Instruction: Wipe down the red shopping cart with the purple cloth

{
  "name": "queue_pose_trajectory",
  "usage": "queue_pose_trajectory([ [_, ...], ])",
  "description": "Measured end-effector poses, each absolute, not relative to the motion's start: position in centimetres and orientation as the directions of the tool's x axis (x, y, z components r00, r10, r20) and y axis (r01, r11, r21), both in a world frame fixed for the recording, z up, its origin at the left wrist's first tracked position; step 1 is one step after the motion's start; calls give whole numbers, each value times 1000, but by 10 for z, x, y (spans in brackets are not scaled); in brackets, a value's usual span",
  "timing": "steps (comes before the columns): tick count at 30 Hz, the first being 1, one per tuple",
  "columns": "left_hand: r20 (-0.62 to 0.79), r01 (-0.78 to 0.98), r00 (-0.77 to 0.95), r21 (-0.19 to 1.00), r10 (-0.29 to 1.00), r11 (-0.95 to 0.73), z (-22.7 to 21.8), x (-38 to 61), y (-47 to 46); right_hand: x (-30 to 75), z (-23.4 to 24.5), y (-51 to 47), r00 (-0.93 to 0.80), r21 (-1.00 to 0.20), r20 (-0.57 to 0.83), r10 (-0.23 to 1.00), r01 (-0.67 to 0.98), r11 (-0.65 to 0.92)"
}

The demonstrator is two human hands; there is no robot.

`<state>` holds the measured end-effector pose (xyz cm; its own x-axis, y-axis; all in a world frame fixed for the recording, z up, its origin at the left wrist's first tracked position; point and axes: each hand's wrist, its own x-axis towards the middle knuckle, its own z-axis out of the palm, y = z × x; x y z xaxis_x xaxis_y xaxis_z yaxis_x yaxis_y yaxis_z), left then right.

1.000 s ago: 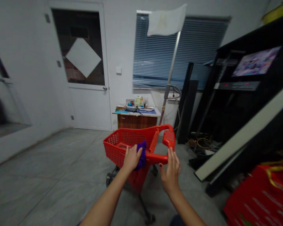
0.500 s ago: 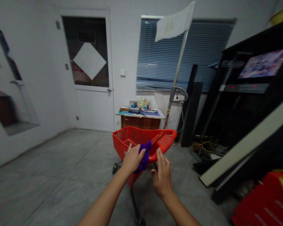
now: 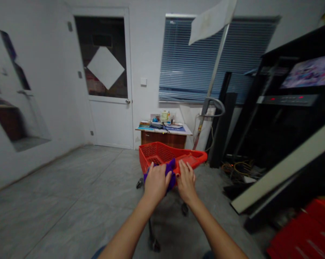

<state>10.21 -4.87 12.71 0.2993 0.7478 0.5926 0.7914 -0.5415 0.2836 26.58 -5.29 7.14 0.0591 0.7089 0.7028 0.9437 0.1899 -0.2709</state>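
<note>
A red plastic shopping cart [image 3: 162, 153] with a latticed basket stands in front of me on dark legs with casters. My left hand [image 3: 157, 180] is closed over a purple cloth [image 3: 171, 175] and presses it against the cart's near side. On the near rim, close to the handle end, my right hand [image 3: 186, 180] has its fingers curled over the red plastic, with the thumb below. The cloth bunches out between the two hands. My palms hide the part of the rim beneath them.
A small cabinet [image 3: 163, 141] with books and bottles stands behind the cart, by a white door [image 3: 112, 124]. A pole with a white flag [image 3: 211, 23] rises at the back. Right are a black rack [image 3: 283, 126], leaning boards [image 3: 281, 169], floor cables and a red container [image 3: 299, 233].
My right hand has moved from open beside the rim to gripping it. The cart has turned slightly and shifted right in view. My left hand stays on the purple cloth.
</note>
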Motion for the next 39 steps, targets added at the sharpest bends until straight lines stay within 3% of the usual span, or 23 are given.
queue_pose_trajectory([
  [3, 583, 810, 259, 303, 770, -502, 123, 87, -45, 283, 81, -56, -40, -203, 668, 743, 951, 233],
  [8, 556, 855, 138, 351, 820, -382, 119, 60, -33, 307, 84, -44, 9, -172, 680, 733, 974, 149],
  [13, 620, 935, 94, 214, 779, -284, 131, 94, -43, 286, 78, -42, 39, -205, 714, 699, 966, 155],
  [18, 651, 912, 224, 122, 725, -392, 132, 115, -48, 280, 78, -51, -34, -166, 706, 707, 963, 211],
  [24, 641, 933, 102, 202, 760, -296, 126, 70, -36, 319, 72, -52, 148, -218, 726, 672, 976, 20],
  [28, 643, 953, 42, 203, 765, -223, 126, 75, -32, 315, 66, -52, 169, -206, 744, 646, 978, -18],
  [36, 677, 888, 191, 189, 711, -419, 129, 116, -36, 292, 68, -72, 104, -190, 724, 682, 980, 52],
  [39, 638, 896, 178, 210, 749, -391, 131, 94, -29, 304, 63, -75, 172, -263, 758, 629, 963, 53],
])
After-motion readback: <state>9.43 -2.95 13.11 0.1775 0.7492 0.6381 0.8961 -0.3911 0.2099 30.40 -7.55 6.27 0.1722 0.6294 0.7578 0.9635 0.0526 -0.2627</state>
